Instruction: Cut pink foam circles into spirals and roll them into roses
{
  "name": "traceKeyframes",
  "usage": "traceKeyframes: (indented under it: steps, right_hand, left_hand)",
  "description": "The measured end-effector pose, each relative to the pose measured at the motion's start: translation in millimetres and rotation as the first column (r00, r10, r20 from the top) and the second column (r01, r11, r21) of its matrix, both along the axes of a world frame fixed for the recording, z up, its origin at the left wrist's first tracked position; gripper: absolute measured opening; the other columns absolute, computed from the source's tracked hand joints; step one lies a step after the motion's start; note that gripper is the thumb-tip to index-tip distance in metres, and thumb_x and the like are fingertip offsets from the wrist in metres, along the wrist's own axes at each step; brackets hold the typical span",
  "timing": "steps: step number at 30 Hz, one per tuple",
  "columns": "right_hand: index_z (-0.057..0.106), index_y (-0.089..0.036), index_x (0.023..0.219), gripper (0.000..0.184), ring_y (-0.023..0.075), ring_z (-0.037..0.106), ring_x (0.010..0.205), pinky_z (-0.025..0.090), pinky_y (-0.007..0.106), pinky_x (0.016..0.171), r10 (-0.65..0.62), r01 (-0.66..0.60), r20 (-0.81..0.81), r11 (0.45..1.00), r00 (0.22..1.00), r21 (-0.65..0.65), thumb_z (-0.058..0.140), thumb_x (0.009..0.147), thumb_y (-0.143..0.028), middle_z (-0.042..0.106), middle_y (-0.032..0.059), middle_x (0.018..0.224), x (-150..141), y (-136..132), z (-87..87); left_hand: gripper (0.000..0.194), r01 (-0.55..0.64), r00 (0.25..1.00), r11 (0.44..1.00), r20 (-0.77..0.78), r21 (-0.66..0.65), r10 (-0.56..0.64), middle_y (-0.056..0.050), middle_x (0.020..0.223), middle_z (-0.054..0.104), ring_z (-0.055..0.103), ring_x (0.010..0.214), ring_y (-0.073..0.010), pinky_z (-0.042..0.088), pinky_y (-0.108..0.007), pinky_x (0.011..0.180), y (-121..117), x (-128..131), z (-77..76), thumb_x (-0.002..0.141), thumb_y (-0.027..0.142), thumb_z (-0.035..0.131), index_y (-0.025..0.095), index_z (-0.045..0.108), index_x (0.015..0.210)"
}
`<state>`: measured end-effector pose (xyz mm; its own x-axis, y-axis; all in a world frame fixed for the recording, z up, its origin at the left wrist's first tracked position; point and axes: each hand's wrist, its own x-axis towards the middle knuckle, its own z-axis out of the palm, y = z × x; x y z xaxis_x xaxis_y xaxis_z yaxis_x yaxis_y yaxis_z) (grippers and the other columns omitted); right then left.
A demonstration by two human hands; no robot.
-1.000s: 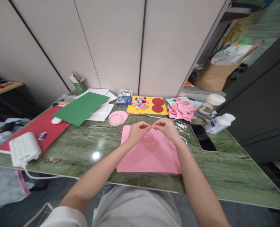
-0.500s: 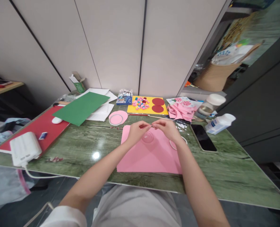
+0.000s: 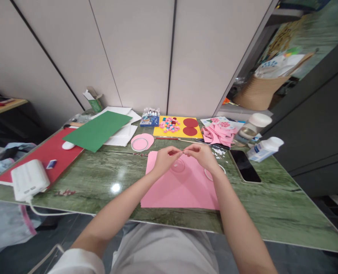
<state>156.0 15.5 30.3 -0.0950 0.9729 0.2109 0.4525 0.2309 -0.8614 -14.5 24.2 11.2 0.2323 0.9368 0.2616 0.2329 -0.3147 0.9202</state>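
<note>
My left hand (image 3: 169, 157) and my right hand (image 3: 199, 155) meet fingertip to fingertip above the far edge of the pink paper (image 3: 180, 192). Both are closed in a pinch; whatever sits between the fingertips is too small to name. Under them a small clear round piece (image 3: 178, 165) lies on the paper, with a tiny pale bit on it. A white ring (image 3: 223, 169) lies at the paper's right side, partly covered by my right wrist. Small white scraps (image 3: 219, 152) are scattered just beyond my right hand.
Behind my hands lie a yellow sheet (image 3: 164, 134) with pompoms (image 3: 169, 125) and red circles (image 3: 190, 122), and crumpled pink paper (image 3: 218, 134). To the right are a phone (image 3: 245, 166), a white bottle (image 3: 265, 149) and a jar (image 3: 253, 129). Leftward lie green card (image 3: 99, 131) and a power bank (image 3: 30, 179).
Almost nothing differs. Both hands stay pinched together in the same place, and the view has shifted very slightly.
</note>
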Motion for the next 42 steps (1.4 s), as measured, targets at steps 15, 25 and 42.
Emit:
traceKeyframes:
  steps: [15,25,42]
  right_hand:
    - [0.063,-0.016,0.067,0.018,0.0128,0.054,0.058,0.039,0.025,0.055,0.003,-0.003,-0.004,1.0,1.0,0.001,0.062,0.068,-0.034,0.062,0.0014,0.063,-1.1,-0.1,-0.5]
    - [0.055,-0.017,0.062,0.022,0.01,0.045,0.052,0.033,0.023,0.049,-0.003,0.003,-0.01,1.0,1.0,0.011,0.065,0.066,-0.036,0.055,-0.002,0.058,-0.2,0.9,-2.5]
    - [0.048,-0.018,0.06,0.03,0.0087,0.039,0.052,0.031,0.022,0.048,0.099,-0.1,-0.042,0.995,0.994,-0.016,0.066,0.065,-0.042,0.047,-0.0042,0.057,0.9,-2.0,2.9]
  left_hand:
    - [0.015,0.022,1.0,1.0,0.006,-0.015,-0.022,-0.004,0.076,0.069,0.06,0.07,-0.0151,0.045,-0.025,0.065,-2.6,0.2,3.4,0.072,0.028,0.06,0.016,0.069,0.077]
    - [0.021,0.093,0.995,0.996,0.039,-0.014,-0.092,-0.006,0.081,0.07,0.061,0.075,-0.0163,0.046,-0.026,0.067,-3.2,-0.8,1.5,0.075,0.033,0.058,0.016,0.069,0.081]
    - [0.021,0.336,0.919,0.936,0.256,-0.105,-0.301,-0.008,0.086,0.068,0.061,0.079,-0.0178,0.048,-0.031,0.074,2.7,-1.4,-3.2,0.07,0.027,0.062,0.014,0.066,0.086]
